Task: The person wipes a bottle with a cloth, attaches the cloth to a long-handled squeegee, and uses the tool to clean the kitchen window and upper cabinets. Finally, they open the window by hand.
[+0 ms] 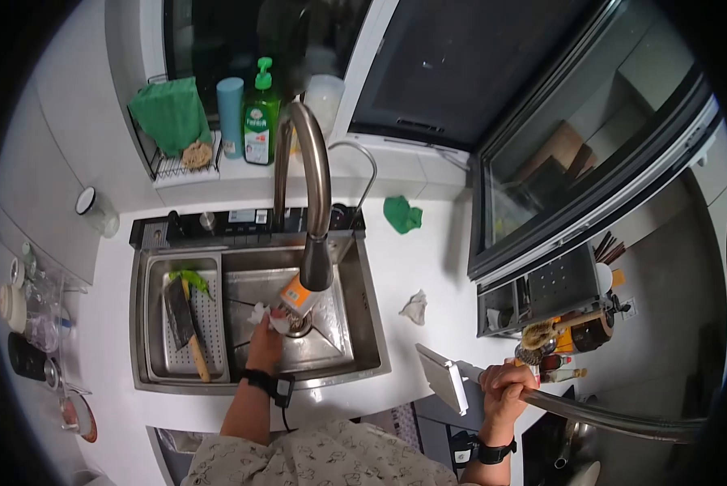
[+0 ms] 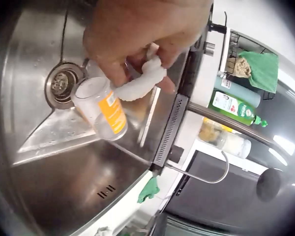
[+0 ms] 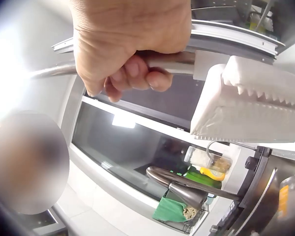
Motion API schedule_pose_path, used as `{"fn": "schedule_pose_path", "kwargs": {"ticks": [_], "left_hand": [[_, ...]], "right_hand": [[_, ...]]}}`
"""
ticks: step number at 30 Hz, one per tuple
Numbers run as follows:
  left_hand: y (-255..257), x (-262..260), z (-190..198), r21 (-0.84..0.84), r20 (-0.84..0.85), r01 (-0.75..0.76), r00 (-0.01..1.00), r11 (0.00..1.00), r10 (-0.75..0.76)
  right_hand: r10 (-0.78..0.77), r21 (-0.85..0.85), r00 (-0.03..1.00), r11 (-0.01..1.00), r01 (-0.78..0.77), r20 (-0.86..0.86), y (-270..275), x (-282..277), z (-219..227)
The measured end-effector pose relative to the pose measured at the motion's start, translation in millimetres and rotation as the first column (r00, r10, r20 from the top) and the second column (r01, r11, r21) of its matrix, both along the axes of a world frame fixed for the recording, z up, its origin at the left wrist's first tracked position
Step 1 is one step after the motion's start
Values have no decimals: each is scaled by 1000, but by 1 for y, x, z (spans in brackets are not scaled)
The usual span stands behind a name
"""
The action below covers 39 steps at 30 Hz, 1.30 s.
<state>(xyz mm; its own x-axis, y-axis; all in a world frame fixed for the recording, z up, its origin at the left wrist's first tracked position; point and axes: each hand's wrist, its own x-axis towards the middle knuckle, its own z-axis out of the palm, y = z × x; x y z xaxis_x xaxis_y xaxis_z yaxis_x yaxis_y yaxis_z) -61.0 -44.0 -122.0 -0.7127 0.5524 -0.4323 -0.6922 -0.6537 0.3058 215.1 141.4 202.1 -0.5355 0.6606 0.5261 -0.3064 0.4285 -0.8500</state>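
Observation:
Over the sink point(image 1: 367, 324), my left hand point(image 1: 265, 344) pinches a crumpled white piece that looks like tissue point(image 2: 142, 83) between thumb and fingers. Right beside those fingers is a clear plastic container point(image 2: 101, 108) with an orange label, near the drain point(image 2: 63, 86). Off to the right of the counter, my right hand point(image 1: 509, 385) grips a metal pole point(image 1: 614, 417), fingers wrapped round it. At the pole's end is a white, boxy head point(image 3: 250, 98) with small teeth along its edges, held up by the counter's front edge.
A cleaver point(image 1: 180, 312) and green peppers point(image 1: 195, 280) lie in the perforated tray left in the sink. The faucet point(image 1: 319, 178) arches over the basin. A green cloth point(image 1: 402, 215) and crumpled white scrap point(image 1: 414, 308) lie on the right counter. An open window point(image 1: 590, 154) juts out there.

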Motion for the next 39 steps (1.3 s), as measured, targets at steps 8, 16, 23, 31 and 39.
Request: {"fn": "schedule_pose_path", "kwargs": {"ticks": [8,16,23,31,39], "left_hand": [[-7,5,35,-18,104,160,982,987,-157],[0,8,-2,-763,-637,-415,612,495,-469],[6,10,43,-491,-420,94,845,866,-330],[3,-19,-31,-475,-166,234,923,848,-348],[-1,-21,-21,-854,-476,-273,754,443,-452]], "right_hand": [[22,3,1000,1000,-22,17,-1,8,-4],[-168,14,934,985,173,314,-10,19,-1],[-111,50,960,994,102,257,-3,4,-4],[-86,69,979,995,74,187,5,-17,-11],[-90,79,969,994,74,231,4,-23,-16]]}}
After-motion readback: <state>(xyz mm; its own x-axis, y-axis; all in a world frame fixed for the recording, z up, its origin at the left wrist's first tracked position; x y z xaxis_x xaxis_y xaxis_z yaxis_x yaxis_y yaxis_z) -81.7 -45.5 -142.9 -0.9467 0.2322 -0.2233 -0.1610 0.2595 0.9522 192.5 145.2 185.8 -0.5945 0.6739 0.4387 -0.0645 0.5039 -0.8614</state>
